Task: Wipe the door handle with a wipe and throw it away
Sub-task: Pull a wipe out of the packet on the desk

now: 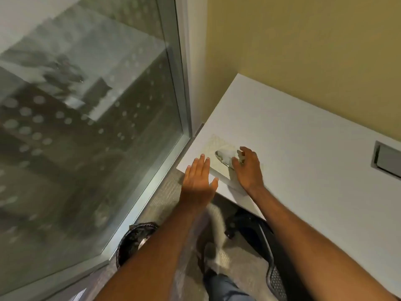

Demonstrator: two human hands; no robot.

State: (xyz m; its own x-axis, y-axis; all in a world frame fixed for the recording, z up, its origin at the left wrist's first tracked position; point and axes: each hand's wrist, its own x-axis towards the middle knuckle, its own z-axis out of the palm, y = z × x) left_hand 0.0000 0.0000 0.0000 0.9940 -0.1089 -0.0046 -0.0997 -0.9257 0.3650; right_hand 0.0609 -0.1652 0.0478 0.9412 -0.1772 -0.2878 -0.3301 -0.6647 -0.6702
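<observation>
A flat pale wipe pack (213, 148) lies near the left corner of the white desk (293, 135). A white wipe (225, 156) sticks up out of the pack's oval opening. My right hand (247, 168) is over the pack, thumb and forefinger pinched on that wipe, the other fingers raised. My left hand (198, 179) lies flat with the fingers straight, its fingertips on the pack's near edge at the desk corner, holding nothing. No door handle is in view.
A glass panel in a metal frame (173, 101) runs along the left. On the floor below my left forearm stands a round bin with a dark liner (130, 242). A black chair base (249, 231) sits under the desk. A metal cable hatch (387, 158) is set into the desk's right side.
</observation>
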